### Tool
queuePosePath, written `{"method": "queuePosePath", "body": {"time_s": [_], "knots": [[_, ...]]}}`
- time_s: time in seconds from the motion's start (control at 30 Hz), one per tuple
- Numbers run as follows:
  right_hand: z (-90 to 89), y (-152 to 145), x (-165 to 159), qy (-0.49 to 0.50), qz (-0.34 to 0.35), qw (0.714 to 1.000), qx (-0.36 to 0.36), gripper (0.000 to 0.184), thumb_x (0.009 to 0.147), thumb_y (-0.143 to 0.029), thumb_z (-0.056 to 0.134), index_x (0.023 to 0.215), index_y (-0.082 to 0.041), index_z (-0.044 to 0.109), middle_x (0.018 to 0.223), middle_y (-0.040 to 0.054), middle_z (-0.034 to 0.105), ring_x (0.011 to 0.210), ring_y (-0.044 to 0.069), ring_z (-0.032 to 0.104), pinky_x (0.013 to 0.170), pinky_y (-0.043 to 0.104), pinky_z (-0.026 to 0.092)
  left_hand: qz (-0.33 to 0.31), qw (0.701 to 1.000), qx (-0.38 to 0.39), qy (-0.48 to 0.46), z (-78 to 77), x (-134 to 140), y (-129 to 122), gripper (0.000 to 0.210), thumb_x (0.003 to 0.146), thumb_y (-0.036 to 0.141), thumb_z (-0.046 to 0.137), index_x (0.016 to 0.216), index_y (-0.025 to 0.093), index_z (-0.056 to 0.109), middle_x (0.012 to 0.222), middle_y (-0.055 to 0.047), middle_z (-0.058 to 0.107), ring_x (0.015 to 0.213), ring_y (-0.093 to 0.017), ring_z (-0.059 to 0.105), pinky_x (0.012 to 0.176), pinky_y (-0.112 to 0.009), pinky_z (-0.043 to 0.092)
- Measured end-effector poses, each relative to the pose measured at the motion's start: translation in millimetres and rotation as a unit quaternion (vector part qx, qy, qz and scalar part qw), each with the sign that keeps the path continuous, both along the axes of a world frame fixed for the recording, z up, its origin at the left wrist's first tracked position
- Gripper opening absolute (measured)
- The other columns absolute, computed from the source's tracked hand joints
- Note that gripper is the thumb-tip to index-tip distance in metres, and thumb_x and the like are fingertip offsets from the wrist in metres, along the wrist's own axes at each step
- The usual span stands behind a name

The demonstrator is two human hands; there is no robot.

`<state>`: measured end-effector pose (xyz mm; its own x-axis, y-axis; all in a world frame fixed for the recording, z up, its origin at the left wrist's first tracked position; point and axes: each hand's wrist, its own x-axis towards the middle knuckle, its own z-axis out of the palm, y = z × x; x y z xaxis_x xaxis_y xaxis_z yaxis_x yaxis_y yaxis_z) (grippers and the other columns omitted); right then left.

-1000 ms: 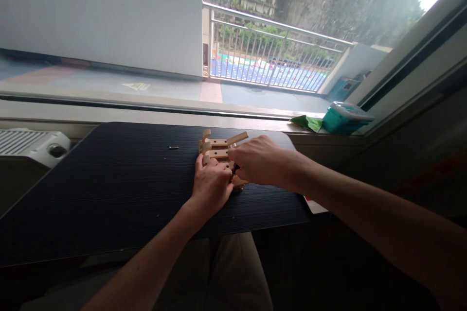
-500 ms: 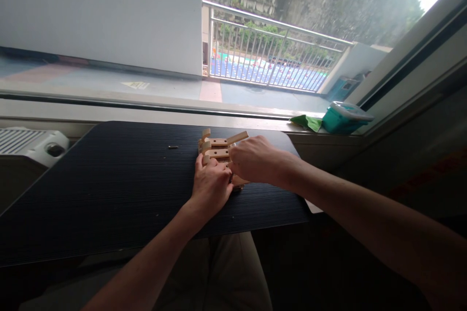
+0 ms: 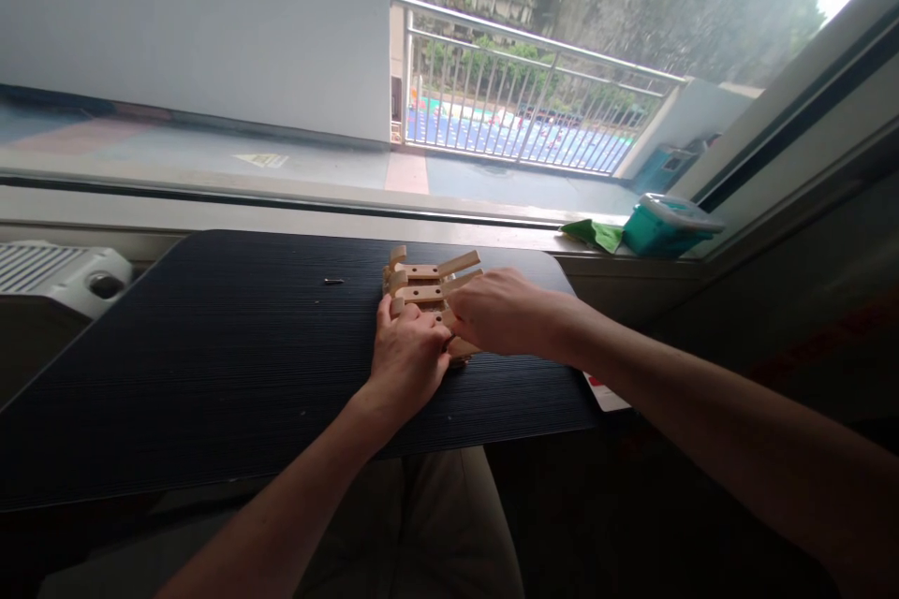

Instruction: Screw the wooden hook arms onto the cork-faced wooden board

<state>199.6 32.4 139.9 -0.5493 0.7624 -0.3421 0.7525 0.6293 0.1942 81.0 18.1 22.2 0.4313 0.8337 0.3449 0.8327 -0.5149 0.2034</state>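
A light wooden piece with several slats, dark holes and upturned ends point(image 3: 424, 293) lies on the dark table, partly hidden by both hands. My left hand point(image 3: 409, 346) wraps round its near left side with bent fingers. Against its right side, my right hand point(image 3: 492, 309) is closed, its fingertips pinched close to the left hand's fingers. Whatever sits between the right fingertips is hidden. To the left of the wooden piece, a small screw point(image 3: 333, 281) rests on the table.
The dark wood-grain table point(image 3: 211, 365) stands against a window sill. On the sill at the right are a teal box with a clear lid point(image 3: 667, 225) and a green cloth point(image 3: 594, 233). A white heater-like unit point(image 3: 63, 281) is at the left. A white card point(image 3: 605, 391) lies by the right edge.
My right hand has shifted slightly to the right and turned a little, showing more of a slat beside it. The left hand keeps its hold. The view has moved slightly.
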Motion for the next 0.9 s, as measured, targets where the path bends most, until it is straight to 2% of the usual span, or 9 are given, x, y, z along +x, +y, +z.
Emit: {"method": "queuePosePath", "body": {"time_s": [0.2,0.37,0.53,0.67,0.73,0.9], "knots": [[6.3,-3,0,-0.006,-0.018,1.000,-0.001,0.019,0.076,-0.028,0.052,0.083,-0.017,0.066,0.080,0.0078,0.067,0.075,0.020,0.061,0.056,0.026,0.036,-0.002,1.000,0.007,0.001,1.3,0,-1,0.012,0.075,0.032,0.058,0.073,0.023,0.065,0.078,-0.003,0.065,0.089,-0.025,0.052,0.101,-0.055,0.020],[15.5,-4,-5,-0.012,0.017,1.000,-0.017,0.018,0.073,-0.023,0.057,0.087,-0.018,0.066,0.075,0.0057,0.066,0.073,0.019,0.060,0.057,0.027,0.035,-0.006,1.000,0.003,-0.001,2.9,0,-2,0.010,0.075,0.030,0.059,0.072,0.024,0.066,0.083,-0.003,0.066,0.092,-0.026,0.052,0.101,-0.056,0.019],[9.5,0,-9,-0.006,0.034,0.999,-0.025,0.015,0.070,-0.020,0.059,0.083,-0.016,0.066,0.074,0.0058,0.066,0.071,0.019,0.060,0.053,0.027,0.033,0.004,1.000,-0.001,-0.002,2.5,1,-1,0.010,0.074,0.030,0.060,0.078,0.025,0.068,0.091,-0.004,0.066,0.097,-0.027,0.052,0.102,-0.055,0.019],[0.1,3,-10,0.001,0.016,1.000,-0.017,0.015,0.074,-0.021,0.053,0.080,-0.017,0.066,0.071,0.0060,0.066,0.070,0.019,0.060,0.053,0.027,0.033,0.010,1.000,0.004,0.000,0.9,1,-1,0.015,0.073,0.030,0.061,0.085,0.025,0.068,0.091,-0.005,0.066,0.098,-0.027,0.052,0.103,-0.054,0.019],[-0.1,3,-9,-0.005,0.000,1.000,-0.005,0.017,0.076,-0.024,0.050,0.078,-0.017,0.066,0.073,0.0065,0.066,0.072,0.020,0.061,0.054,0.027,0.035,0.011,1.000,0.004,0.004,0.7,1,-1,0.014,0.074,0.031,0.060,0.082,0.024,0.067,0.086,-0.005,0.066,0.095,-0.027,0.052,0.102,-0.055,0.019],[15.5,-1,-4,-0.024,-0.026,0.999,-0.030,0.026,0.073,-0.036,0.055,0.090,-0.019,0.066,0.086,0.0067,0.067,0.079,0.022,0.061,0.057,0.027,0.038,-0.002,1.000,-0.005,0.007,2.6,-1,-2,0.011,0.074,0.032,0.059,0.075,0.024,0.065,0.081,-0.002,0.065,0.090,-0.025,0.052,0.101,-0.056,0.020]]}}
